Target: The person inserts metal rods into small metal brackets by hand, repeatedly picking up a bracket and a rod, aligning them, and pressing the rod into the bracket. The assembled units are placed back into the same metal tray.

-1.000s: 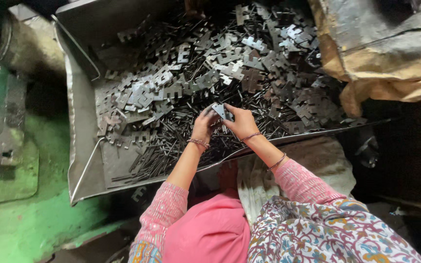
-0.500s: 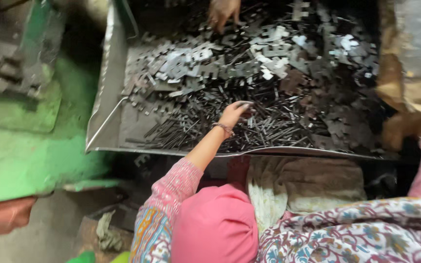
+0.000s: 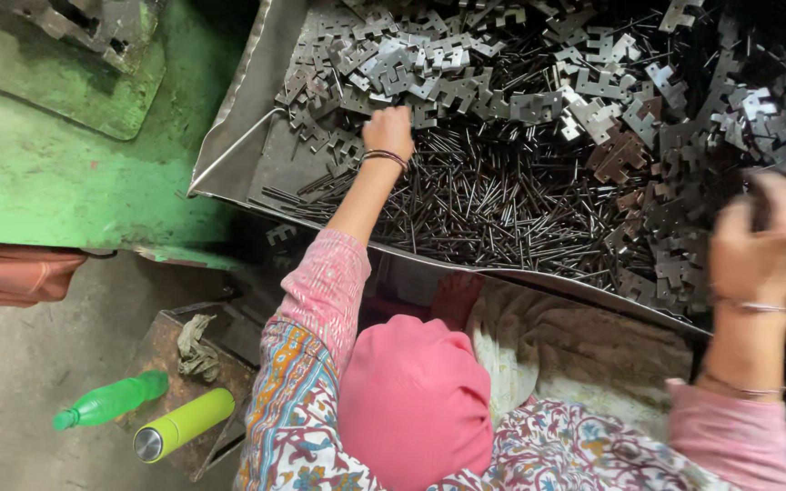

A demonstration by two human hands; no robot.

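A large metal tray [image 3: 229, 168] holds a heap of flat notched metal plates [image 3: 593, 95] at the back and a bed of thin dark pins [image 3: 502, 205] at the front. My left hand [image 3: 388, 134], bangle at the wrist, reaches into the left edge of the plate heap with its fingers curled down among the pieces. Raised over the tray's right end is my right hand [image 3: 770, 238], blurred by motion, with its fingers curled. What either hand grips is hidden. Pink sleeves and a patterned garment fill the bottom of the view.
A green-painted machine base [image 3: 65, 191] lies left of the tray. Below it a low metal box [image 3: 161, 341] carries a rag [image 3: 195, 350], a green bottle [image 3: 111, 400] and a yellow-green flask [image 3: 184, 425]. A dirty cloth [image 3: 584, 350] hangs under the tray's front edge.
Both hands were together holding a plate at the tray's front. They have parted: the left hand has gone forward into the plate heap, and the right hand has swung out to the right.
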